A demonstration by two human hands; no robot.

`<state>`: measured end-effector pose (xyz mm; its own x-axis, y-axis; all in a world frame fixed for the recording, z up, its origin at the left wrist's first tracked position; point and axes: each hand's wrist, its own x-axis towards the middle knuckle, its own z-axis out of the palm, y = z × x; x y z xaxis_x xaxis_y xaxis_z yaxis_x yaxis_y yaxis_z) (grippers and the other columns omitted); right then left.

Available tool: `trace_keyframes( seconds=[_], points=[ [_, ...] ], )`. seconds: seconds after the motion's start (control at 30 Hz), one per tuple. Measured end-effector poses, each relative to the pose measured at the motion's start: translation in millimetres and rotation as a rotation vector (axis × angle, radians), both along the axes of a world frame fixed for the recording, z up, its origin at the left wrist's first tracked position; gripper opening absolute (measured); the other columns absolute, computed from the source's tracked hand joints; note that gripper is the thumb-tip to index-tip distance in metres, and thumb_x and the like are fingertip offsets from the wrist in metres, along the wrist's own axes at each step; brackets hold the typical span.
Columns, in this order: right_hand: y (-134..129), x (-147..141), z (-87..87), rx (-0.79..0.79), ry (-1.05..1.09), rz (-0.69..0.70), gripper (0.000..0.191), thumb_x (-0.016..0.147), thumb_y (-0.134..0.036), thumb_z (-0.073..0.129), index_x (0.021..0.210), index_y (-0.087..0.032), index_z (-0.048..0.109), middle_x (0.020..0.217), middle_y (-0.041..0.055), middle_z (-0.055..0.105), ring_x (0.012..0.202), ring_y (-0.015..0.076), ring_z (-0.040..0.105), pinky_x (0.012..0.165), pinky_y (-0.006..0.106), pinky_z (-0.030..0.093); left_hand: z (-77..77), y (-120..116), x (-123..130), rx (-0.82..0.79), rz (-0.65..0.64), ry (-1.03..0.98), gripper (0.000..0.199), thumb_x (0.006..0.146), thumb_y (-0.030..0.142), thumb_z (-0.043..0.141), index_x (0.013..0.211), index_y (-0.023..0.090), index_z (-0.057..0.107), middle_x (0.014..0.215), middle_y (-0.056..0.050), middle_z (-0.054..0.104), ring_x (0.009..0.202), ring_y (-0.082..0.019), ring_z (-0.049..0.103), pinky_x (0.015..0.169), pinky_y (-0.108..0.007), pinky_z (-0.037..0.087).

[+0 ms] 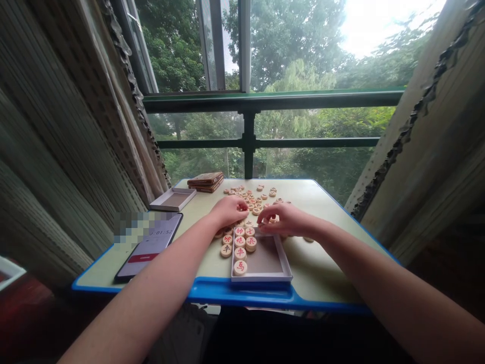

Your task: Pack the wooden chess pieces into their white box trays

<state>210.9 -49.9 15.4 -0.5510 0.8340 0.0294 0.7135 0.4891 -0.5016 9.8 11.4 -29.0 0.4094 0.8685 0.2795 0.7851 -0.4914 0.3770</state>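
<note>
Round wooden xiangqi pieces point(256, 211) lie scattered on the small table, many with red or black characters. My left hand point(229, 209) is over the pieces beyond the shallow box, its fingers curled together; whatever they hold is hidden. My right hand point(282, 218) reaches to the far edge of the open box point(271, 253), with thumb and fingers closed round a xiangqi piece, which is mostly covered. Inside the box, red-marked pieces point(240, 254) stand in a column along the left wall, with a shorter second column beside it. Black-marked pieces point(226, 251) rest just outside its left wall.
A phone point(155, 245) showing a timer lies at the left. Behind it are an empty box lid point(173, 199) and a folded brown board point(205, 182). The table point(322, 273) has a blue rim and stands against a window railing point(273, 101), with curtains on both sides.
</note>
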Motion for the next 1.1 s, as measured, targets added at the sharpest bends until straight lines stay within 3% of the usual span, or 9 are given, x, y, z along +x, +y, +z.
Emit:
trace_keyframes(
  seconds=[0.17, 0.3, 0.53, 0.8, 1.0, 1.1],
  points=[
    [-3.3, -0.8, 1.2, 0.018, -0.025, 0.135, 0.021, 0.072, -0.036, 0.066, 0.087, -0.023, 0.071, 0.087, 0.0020, 0.068, 0.092, 0.0199, 0.056, 0.079, 0.028, 0.043, -0.2, 0.1, -0.4, 0.004, 0.003, -0.003, 0.032, 0.068, 0.039, 0.063, 0.094, 0.021, 0.069, 0.089, -0.003, 0.069, 0.079, -0.018, 0.061, 0.072, -0.026, 0.047],
    [-5.1, -1.5, -0.5, 0.035, -0.095, 0.164, 0.020, 0.072, -0.034, 0.066, 0.086, -0.023, 0.073, 0.078, 0.0013, 0.069, 0.089, 0.0200, 0.055, 0.083, 0.031, 0.041, 0.2, -1.2, -0.6, 0.000, 0.005, 0.002, 0.033, 0.068, 0.042, 0.062, 0.092, 0.021, 0.069, 0.090, -0.003, 0.069, 0.078, -0.018, 0.062, 0.072, -0.027, 0.047],
    [-17.6, -5.6, 11.3, 0.058, -0.229, 0.091, 0.017, 0.072, -0.029, 0.066, 0.086, -0.024, 0.075, 0.076, 0.0011, 0.070, 0.085, 0.0195, 0.056, 0.078, 0.028, 0.040, 1.2, -1.4, 0.0, 0.009, -0.033, 0.019, 0.026, 0.071, 0.039, 0.061, 0.086, 0.020, 0.070, 0.089, -0.004, 0.068, 0.080, -0.018, 0.061, 0.071, -0.026, 0.047],
    [-17.6, 0.1, 9.7, 0.070, -0.327, 0.202, 0.020, 0.070, -0.029, 0.064, 0.087, -0.024, 0.074, 0.076, -0.0002, 0.070, 0.076, 0.0168, 0.055, 0.078, 0.028, 0.038, 0.4, -0.9, -0.9, 0.021, -0.079, -0.002, 0.022, 0.072, 0.036, 0.061, 0.082, 0.020, 0.072, 0.088, -0.004, 0.067, 0.080, -0.018, 0.060, 0.072, -0.027, 0.047],
    [-22.4, -5.0, 7.8, 0.107, -0.336, 0.226, 0.032, 0.064, -0.046, 0.070, 0.081, -0.020, 0.075, 0.077, 0.0052, 0.068, 0.086, 0.0217, 0.053, 0.072, 0.027, 0.038, 0.7, -1.0, -0.6, 0.025, -0.091, -0.004, 0.024, 0.072, 0.038, 0.061, 0.083, 0.020, 0.071, 0.087, -0.005, 0.066, 0.080, -0.017, 0.059, 0.072, -0.027, 0.047],
    [-25.1, -4.6, 7.5, 0.080, -0.315, 0.234, 0.029, 0.063, -0.045, 0.072, 0.080, -0.022, 0.075, 0.075, 0.0042, 0.067, 0.085, 0.0213, 0.053, 0.069, 0.026, 0.038, 1.1, -1.1, -0.4, 0.021, -0.099, -0.011, 0.023, 0.071, 0.037, 0.061, 0.082, 0.019, 0.071, 0.087, -0.004, 0.066, 0.080, -0.017, 0.059, 0.072, -0.026, 0.047]
  ],
)
